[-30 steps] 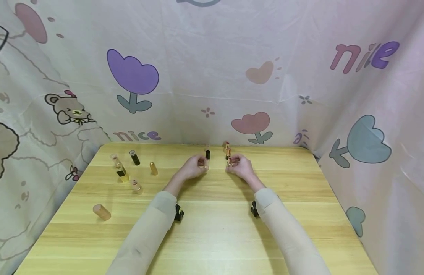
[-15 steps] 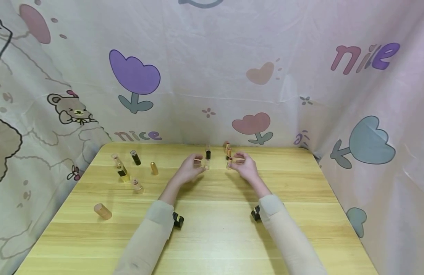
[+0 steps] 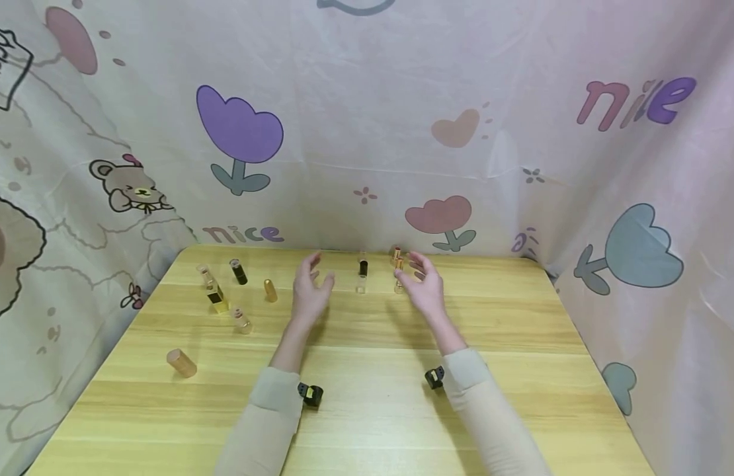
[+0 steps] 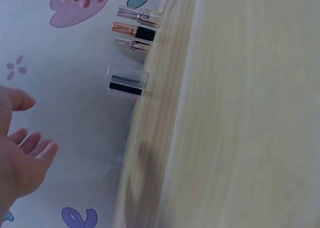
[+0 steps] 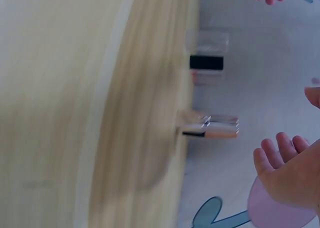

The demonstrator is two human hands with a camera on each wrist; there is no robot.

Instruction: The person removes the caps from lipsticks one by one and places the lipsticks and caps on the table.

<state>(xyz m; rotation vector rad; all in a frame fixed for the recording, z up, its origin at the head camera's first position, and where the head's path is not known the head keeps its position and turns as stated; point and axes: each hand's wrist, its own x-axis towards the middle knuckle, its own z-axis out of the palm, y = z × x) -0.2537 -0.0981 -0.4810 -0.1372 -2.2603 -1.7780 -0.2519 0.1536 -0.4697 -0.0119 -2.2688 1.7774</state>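
My left hand (image 3: 310, 291) is raised over the back of the table, fingers spread and holding nothing. To its right stand a clear lipstick cap (image 3: 361, 285) and a black cap (image 3: 364, 268), lined up front to back, with a clear pinkish one behind. My right hand (image 3: 423, 284), likewise loose and holding nothing, is beside a row of uncapped lipsticks. Its thumb overlaps this row in the head view. In the left wrist view the row shows a clear-based lipstick (image 4: 140, 15), a black-and-copper lipstick (image 4: 132, 30) and a slim lipstick (image 4: 132, 44), all upright.
On the left side stand a black tube (image 3: 239, 272), a small gold tube (image 3: 270, 291), a gold-and-black lipstick (image 3: 217, 299), a clear-based pink lipstick (image 3: 242, 322) and a rose-gold tube (image 3: 182, 363). A printed curtain (image 3: 343, 132) hangs behind the table.
The left hand has let go of the clear cap and drawn back left. The right hand has released the front lipstick and moved slightly right, its fingers opening. Both pieces stay standing.
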